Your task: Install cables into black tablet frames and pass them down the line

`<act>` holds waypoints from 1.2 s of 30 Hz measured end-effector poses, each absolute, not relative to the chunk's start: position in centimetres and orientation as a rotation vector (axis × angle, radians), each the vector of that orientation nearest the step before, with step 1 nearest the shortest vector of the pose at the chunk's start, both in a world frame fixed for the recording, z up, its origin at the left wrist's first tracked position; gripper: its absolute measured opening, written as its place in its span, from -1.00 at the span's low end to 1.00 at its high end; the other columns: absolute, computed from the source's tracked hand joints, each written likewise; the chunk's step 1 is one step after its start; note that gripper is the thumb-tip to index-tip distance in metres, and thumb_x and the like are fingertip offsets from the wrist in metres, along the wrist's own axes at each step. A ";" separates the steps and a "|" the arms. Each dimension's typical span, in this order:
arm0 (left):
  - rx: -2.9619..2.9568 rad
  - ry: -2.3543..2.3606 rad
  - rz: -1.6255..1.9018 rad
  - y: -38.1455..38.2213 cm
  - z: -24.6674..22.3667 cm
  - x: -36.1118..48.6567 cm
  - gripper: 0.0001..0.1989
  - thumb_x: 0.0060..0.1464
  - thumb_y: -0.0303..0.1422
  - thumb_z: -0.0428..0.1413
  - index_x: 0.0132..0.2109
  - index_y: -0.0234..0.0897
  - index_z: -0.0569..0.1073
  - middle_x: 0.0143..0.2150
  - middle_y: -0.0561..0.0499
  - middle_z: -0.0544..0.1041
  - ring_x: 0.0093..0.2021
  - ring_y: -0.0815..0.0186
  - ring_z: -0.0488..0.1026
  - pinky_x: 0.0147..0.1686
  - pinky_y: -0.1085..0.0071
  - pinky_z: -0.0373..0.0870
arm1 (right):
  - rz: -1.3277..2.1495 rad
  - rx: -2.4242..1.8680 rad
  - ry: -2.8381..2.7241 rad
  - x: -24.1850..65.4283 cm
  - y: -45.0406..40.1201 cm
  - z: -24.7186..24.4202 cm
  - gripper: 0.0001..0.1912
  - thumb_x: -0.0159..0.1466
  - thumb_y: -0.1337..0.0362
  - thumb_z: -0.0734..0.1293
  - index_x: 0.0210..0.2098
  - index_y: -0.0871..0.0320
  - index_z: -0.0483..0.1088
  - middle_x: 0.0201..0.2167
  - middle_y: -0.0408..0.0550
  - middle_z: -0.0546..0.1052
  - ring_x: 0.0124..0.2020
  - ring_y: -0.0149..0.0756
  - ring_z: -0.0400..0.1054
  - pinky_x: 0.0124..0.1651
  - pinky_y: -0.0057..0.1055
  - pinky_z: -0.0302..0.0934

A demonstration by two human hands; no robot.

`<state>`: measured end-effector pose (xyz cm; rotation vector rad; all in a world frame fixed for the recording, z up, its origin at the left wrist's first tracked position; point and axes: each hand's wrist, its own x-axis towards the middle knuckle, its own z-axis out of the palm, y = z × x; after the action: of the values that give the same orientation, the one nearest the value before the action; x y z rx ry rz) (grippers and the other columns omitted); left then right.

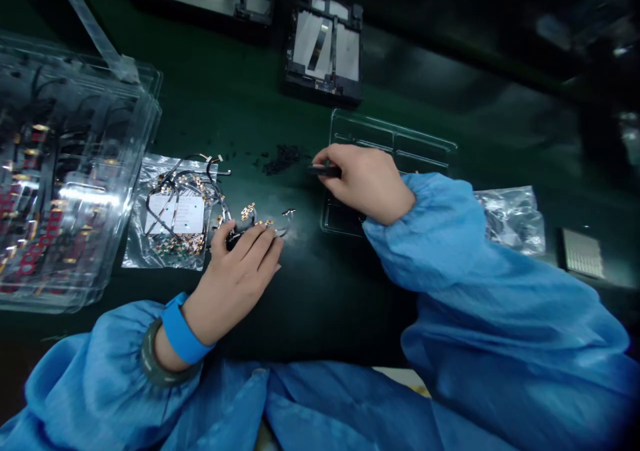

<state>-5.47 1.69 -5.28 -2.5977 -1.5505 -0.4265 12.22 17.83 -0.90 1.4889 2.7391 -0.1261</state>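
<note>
Fingers of the right hand [367, 181]: pinched together on a slim black rod [326, 171], its tip toward the loose pile.
Fingers of the left hand [240, 274]: bent and slightly parted over small gold-and-black cable parts [247, 212]; whether they grip any, I cannot tell.
Loose pile: tiny black pieces [284, 159] on the dark green surface [310, 284], just beyond the rod's tip, a few scattered leftward.
Clear tray: a shallow transparent plastic tray [395, 127] lies beneath the right hand, which hides much of its middle.
Bag with label: a clear plastic bag [134, 251] with a white paper label [190, 216] lies left of the left hand, thin black cables [175, 171] strewn across it.
Left edge: stacked clear plastic trays [150, 114] hold dark strips.
Far side: two black box-shaped holders [325, 87] with pale panels.
Right side: a crumpled clear bag [520, 219], partly covered by the blue sleeve [440, 231], and a pale ribbed block [583, 253].
</note>
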 end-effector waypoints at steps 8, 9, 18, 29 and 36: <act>-2.606 -1.525 -0.469 1.8 -4.9 -5.6 -0.76 0.25 -0.43 -0.01 0.00 -0.38 0.45 0.03 -0.13 0.52 0.06 0.14 0.41 0.12 -0.02 0.12 | -0.267 1.616 2.691 11.6 21.0 -2.5 -0.74 0.27 0.20 0.23 -0.12 0.14 0.44 -0.17 0.01 0.54 -0.15 -0.12 0.40 -0.21 -0.29 0.18; -2.604 -1.522 -0.472 1.8 -5.0 -5.6 -0.76 0.25 -0.44 -0.01 0.00 -0.39 0.45 0.02 -0.13 0.52 0.05 0.14 0.41 0.12 -0.02 0.12 | -0.255 1.627 2.669 11.5 21.1 -2.6 -0.74 0.27 0.20 0.23 -0.12 0.14 0.44 -0.16 0.03 0.54 -0.15 -0.11 0.40 -0.21 -0.28 0.19; -2.603 -1.527 -0.431 1.6 -5.1 -5.6 -0.74 0.20 -0.50 0.01 0.01 -0.39 0.45 0.05 -0.16 0.50 0.06 0.12 0.39 0.12 -0.03 0.14 | -0.285 1.601 2.520 10.3 18.1 -1.2 -0.74 0.23 0.23 0.23 -0.17 0.15 0.48 -0.28 0.04 0.57 -0.26 -0.12 0.41 -0.28 -0.30 0.18; -2.605 -1.518 -0.394 1.6 -5.2 -5.6 -0.73 0.21 -0.50 0.00 0.04 -0.39 0.43 0.09 -0.18 0.49 0.11 0.09 0.37 0.08 -0.01 0.17 | -0.371 1.438 2.730 12.0 18.0 -0.5 -0.75 0.25 0.17 0.28 -0.15 0.16 0.45 -0.34 -0.05 0.54 -0.33 -0.25 0.40 -0.30 -0.39 0.13; -2.615 -1.522 -0.421 1.6 -5.4 -5.7 -0.72 0.20 -0.51 0.01 0.04 -0.40 0.43 0.08 -0.18 0.49 0.09 0.10 0.38 0.09 -0.01 0.17 | -0.372 1.012 2.809 12.3 17.5 -1.5 -0.79 0.30 0.27 0.22 -0.15 0.19 0.44 -0.20 -0.01 0.51 -0.25 -0.29 0.38 -0.29 -0.43 0.09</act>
<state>-5.66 1.62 -5.37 -2.6151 -1.5217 -0.4211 12.32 17.50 -1.50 1.0115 2.8091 -0.3721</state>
